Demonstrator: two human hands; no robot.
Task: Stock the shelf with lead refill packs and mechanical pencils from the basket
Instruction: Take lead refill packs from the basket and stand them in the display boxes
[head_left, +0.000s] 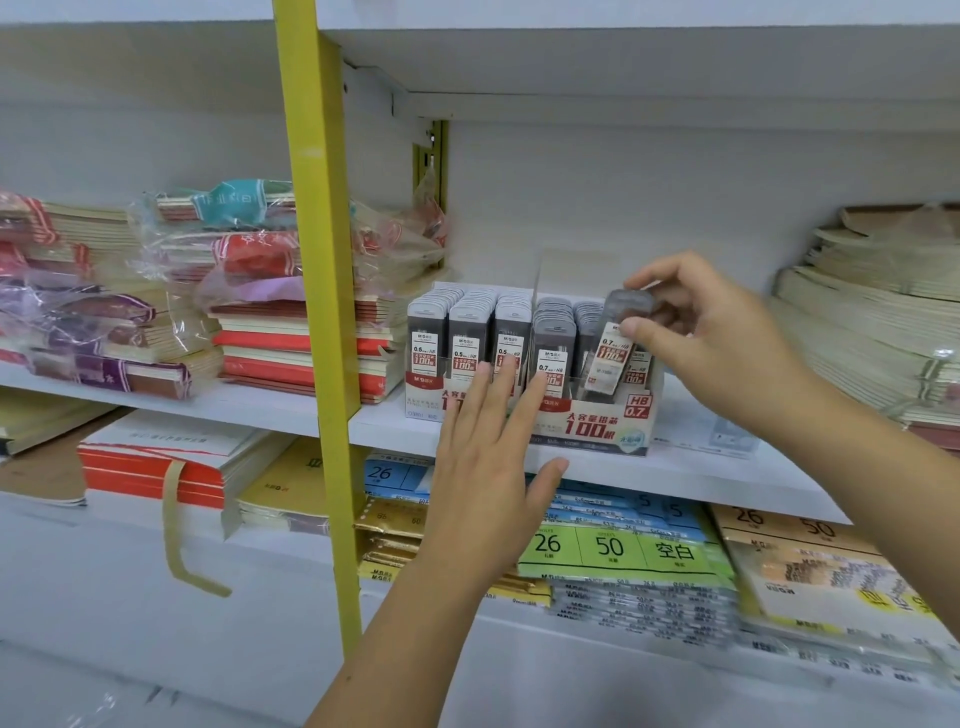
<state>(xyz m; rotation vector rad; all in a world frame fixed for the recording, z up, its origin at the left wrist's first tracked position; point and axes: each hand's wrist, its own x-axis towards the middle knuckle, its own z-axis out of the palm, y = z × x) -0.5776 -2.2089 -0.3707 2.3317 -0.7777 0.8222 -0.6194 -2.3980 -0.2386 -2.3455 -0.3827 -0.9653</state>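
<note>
Two display boxes of grey lead refill packs stand side by side on the white shelf (675, 467): a 0.5 box (431, 405) on the left and a 0.7 HB box (597, 426) on the right. My right hand (722, 338) pinches the top of one tilted 0.7 lead refill pack (615, 353) at the right end of the 0.7 box. My left hand (493, 467) is flat, fingers straight, against the front of the boxes where they meet. No basket or mechanical pencils are in view.
A yellow upright post (322, 312) splits the shelving. Stacked notebooks (301, 343) lie left of the boxes, and another pile (872, 332) lies at the right. Loose-leaf paper packs (618, 545) fill the shelf below.
</note>
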